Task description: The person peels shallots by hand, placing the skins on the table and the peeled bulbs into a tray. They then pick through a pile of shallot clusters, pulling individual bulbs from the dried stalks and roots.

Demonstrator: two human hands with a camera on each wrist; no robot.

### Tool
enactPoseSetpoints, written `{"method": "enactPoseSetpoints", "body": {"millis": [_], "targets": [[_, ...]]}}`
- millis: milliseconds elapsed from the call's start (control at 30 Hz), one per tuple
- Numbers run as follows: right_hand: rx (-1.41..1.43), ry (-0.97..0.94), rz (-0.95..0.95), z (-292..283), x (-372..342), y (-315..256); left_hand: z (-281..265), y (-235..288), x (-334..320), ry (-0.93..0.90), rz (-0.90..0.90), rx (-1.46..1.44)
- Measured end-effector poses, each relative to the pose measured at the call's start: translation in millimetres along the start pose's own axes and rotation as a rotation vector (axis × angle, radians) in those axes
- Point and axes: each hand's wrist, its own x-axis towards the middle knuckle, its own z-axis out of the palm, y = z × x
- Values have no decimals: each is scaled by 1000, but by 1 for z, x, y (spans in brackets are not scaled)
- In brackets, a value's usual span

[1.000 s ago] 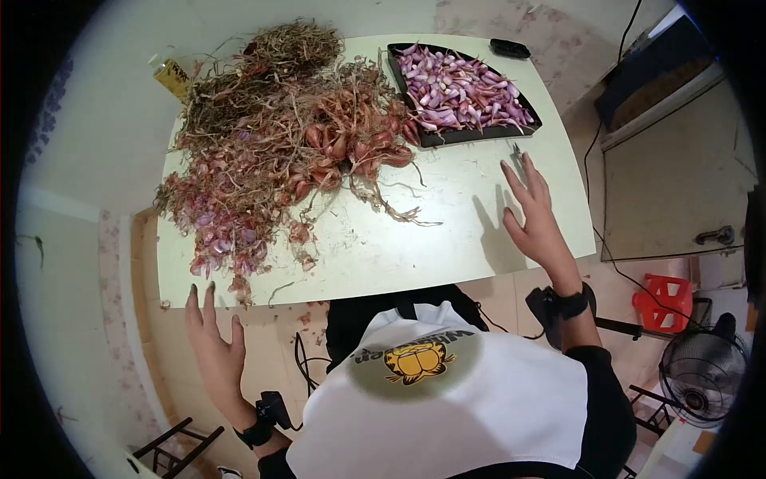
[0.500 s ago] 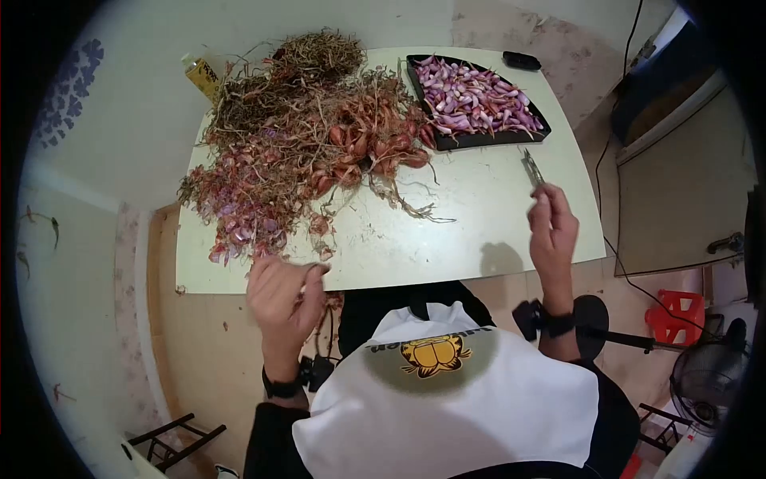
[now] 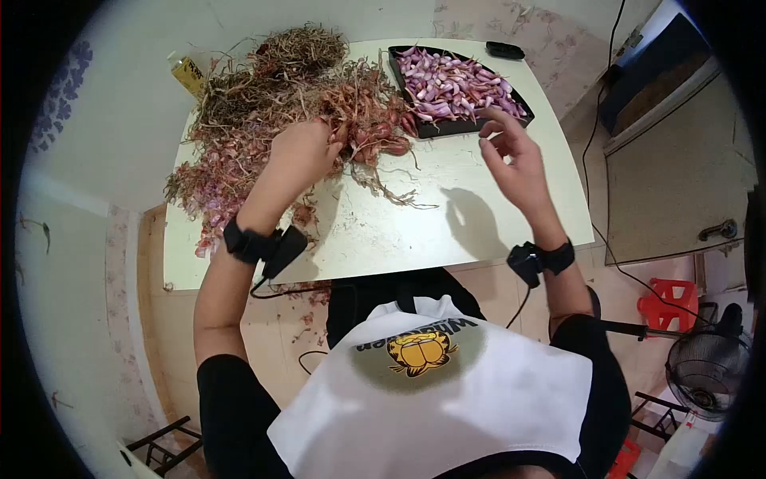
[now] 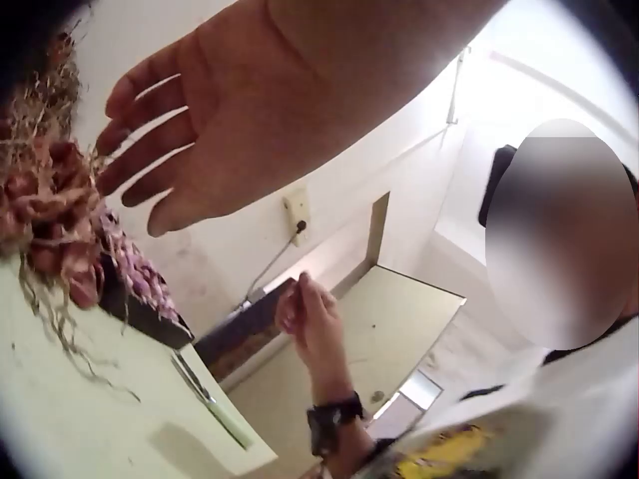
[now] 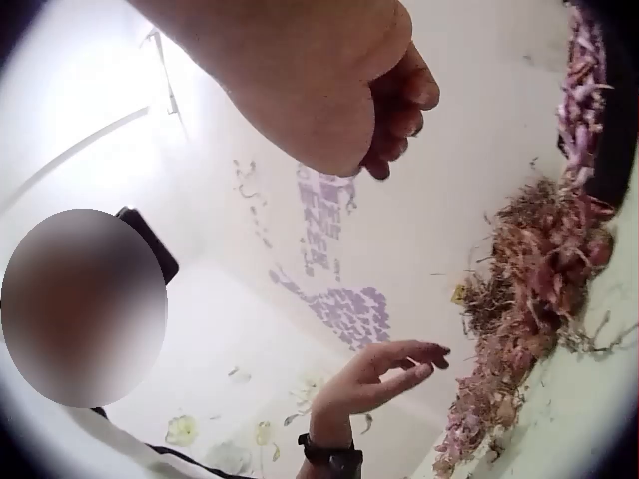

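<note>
Shallots [image 3: 367, 145], brown-skinned and unpeeled, lie in the tangled heap on the left of the table [image 3: 383, 243], and from my end that tells me the job is only partly done. Peeled bulbs [image 3: 455, 86] cover much of the tray [image 3: 472, 126] on the right, so I judge a good share finished; how many bulbs hide under the roots I cannot tell.

The unpeeled ones look dry and coppery, bunched together, with long wiry roots trailing onto the table. Those in the tray are smooth, slim and glossy, purple running to white, some with reddish tips. Loose skins [image 3: 211, 195] spread along the near side of the heap, pinkish and papery, and a mat of dry stalks [image 3: 295, 52] sits at the back.

I see the left hand [image 3: 302, 156] over the heap, fingers apart and relaxed in the wrist view, with nothing visibly clamped; whether the tips touch a bulb I cannot tell. The right hand [image 3: 517, 168] is raised by the tray's near right corner, fingers loosely bent, no item showing in it. My left wrist view has the knife [image 4: 232, 423] lying on the table near the tray, out of both hands
</note>
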Motion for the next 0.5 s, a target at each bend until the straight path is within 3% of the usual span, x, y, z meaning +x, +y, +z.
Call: {"method": "enactPoseSetpoints", "body": {"millis": [100, 167, 300, 367, 500], "targets": [[-169, -254, -10, 22, 0, 1, 28, 2, 35, 3, -56, -37], [-133, -394, -132, 30, 4, -5, 34, -1, 40, -12, -85, -22], [-240, -561, -381, 19, 33, -10, -10, -20, 26, -18, -97, -164], [-369, -573, -416, 18, 51, -15, -37, -30, 13, 151, -158, -367], [-442, -712, -390, 47, 81, -19, -53, -60, 9, 200, -171, -431]]}}
